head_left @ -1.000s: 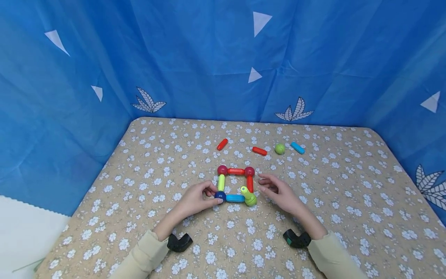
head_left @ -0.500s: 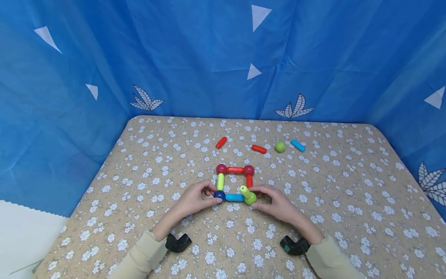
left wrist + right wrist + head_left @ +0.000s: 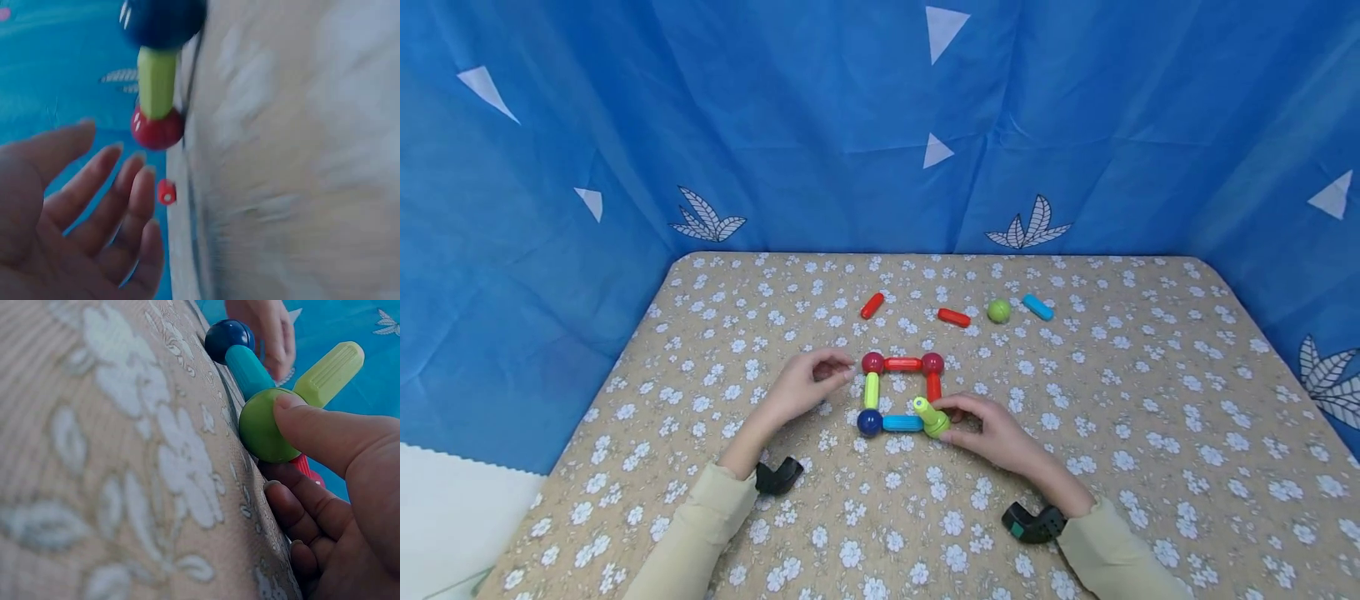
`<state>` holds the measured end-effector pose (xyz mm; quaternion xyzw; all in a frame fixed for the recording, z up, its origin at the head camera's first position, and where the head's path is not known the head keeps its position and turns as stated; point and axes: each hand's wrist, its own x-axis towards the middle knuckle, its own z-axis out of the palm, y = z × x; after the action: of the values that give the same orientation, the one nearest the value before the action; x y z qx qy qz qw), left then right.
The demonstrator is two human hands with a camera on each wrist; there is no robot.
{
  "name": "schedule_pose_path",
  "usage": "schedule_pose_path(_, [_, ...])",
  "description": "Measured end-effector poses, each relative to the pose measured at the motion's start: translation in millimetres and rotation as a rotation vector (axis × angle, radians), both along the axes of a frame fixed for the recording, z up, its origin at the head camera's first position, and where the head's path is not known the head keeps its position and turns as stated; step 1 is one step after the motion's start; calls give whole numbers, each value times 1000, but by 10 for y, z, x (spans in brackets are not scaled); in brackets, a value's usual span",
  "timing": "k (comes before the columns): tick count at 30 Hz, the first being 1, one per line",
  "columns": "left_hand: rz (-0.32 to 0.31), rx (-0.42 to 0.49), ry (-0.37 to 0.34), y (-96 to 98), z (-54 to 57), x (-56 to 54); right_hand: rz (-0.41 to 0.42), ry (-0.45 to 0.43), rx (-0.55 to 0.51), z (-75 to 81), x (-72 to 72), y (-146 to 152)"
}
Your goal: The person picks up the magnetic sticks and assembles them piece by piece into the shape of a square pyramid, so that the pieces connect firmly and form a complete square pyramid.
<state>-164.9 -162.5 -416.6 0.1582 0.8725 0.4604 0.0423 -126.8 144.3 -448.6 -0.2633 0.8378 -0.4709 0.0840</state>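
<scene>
A square of toy balls and rods lies on the table. Its near right corner is a green ball point(image 3: 267, 428), which my right hand point(image 3: 992, 429) pinches between thumb and fingers. A yellow-green rod point(image 3: 331, 374) stands up at a tilt from that ball. Along the near side a blue rod point(image 3: 902, 423) joins it to a dark blue ball point(image 3: 870, 422). A yellow-green rod point(image 3: 871, 390) forms the left side, up to a red ball point(image 3: 873, 362). My left hand point(image 3: 805, 385) is beside that ball, holding nothing, fingers loosely bent. Red rods form the far and right sides.
Behind the square lie a red rod point(image 3: 872, 306), another red rod point(image 3: 954, 317), a loose green ball point(image 3: 999, 311) and a blue rod point(image 3: 1037, 307). A blue curtain point(image 3: 850, 125) hangs behind the flowered tablecloth point(image 3: 1150, 400).
My right hand has moved left and taken hold of the green corner ball. My left hand has let go of the dark blue ball and moved away from me, towards the far left corner.
</scene>
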Motion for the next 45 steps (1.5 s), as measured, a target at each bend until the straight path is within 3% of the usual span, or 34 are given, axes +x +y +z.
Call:
schedule_pose_path(4, [132,57,30,84,55,-341,-8,2,-7,11,8,7])
schedule_pose_path(10, [249,80,-27,245,41,-841,0,-4,-15,12,23,-10])
schedule_pose_path(14, [281,31,-67,316,-37,-1070,-5,-14,-7,32,28,-24])
schedule_pose_path(17, [285,34,-102,342,-109,-1165,-8,-15,4,37,29,-35])
schedule_pose_path(21, [274,26,-119,364,-175,-1193,-11,-13,6,37,26,-38])
schedule_pose_path(33, [269,-101,-21,401,-199,-1148,-8,-21,-9,12,21,-30])
schedule_pose_path(40, [247,-247,39,408,-152,-1096,-8,-14,-10,13,17,-15])
schedule_pose_path(45, [256,-206,69,331,-191,-1065,-9,-12,-7,7,23,-20])
